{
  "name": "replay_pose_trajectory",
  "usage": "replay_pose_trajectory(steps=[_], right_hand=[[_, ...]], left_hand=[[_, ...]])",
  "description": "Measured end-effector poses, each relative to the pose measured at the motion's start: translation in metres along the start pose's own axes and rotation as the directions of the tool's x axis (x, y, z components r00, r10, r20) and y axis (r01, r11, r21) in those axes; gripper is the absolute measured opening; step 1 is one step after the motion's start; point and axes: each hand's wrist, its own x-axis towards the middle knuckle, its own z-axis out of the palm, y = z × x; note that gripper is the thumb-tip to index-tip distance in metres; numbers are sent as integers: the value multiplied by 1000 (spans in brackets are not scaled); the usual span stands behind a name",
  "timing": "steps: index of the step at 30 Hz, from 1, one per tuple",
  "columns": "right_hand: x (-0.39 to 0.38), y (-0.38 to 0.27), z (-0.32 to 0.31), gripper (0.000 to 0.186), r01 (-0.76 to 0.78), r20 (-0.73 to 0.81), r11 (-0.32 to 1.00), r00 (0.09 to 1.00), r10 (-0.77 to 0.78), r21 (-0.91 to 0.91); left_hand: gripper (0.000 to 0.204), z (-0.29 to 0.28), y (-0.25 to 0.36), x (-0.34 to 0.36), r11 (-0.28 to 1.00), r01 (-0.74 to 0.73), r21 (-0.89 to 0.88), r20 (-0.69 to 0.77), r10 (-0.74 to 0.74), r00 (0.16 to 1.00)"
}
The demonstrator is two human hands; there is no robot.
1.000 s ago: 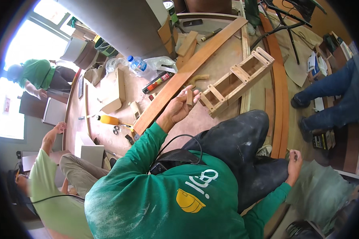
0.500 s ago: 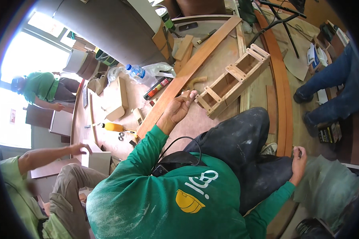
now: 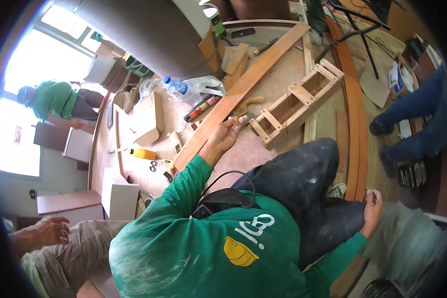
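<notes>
My left hand point(image 3: 223, 136) is turned palm up over a long reddish-brown board point(image 3: 248, 79). Its fingers are curled together, and whatever they pinch is too small to make out. Just right of those fingertips lies a wooden frame point(image 3: 297, 104), a long open box of pale strips with short crosspieces on top. A yellowish handsaw handle point(image 3: 248, 104) shows between the frame and the board. My right hand point(image 3: 372, 206) is low at the right beside my knee, its fingers closed around a small dark thing I cannot identify.
A water bottle point(image 3: 175, 85), a black-and-red tube point(image 3: 202, 108) and a yellow bottle point(image 3: 144, 154) lie left of the board. Curved boards point(image 3: 355, 134) run along the right. One co-worker's hand point(image 3: 49, 231) is at lower left; another person point(image 3: 59, 104) bends near the windows.
The scene has shifted slightly right and down in view. The co-worker at lower left has drawn the arm back from the white box. My hands keep nearly the same poses.
</notes>
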Motion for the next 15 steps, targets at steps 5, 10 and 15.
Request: replay_pose_trajectory(steps=[5,10,15], right_hand=[[7,22,-1,36,-26,59,1000,998,26,-2],[33,6,2,31,-57,332,978,935,123,-202],[77,15,3,26,-205,515,946,800,309,-250]], left_hand=[[17,-73,-17,4,849,-158,504,277,15,961],[38,-127,-47,-62,231,-242,943,213,142,967],[36,-164,-70,-64,-17,-466,885,439,370,819]])
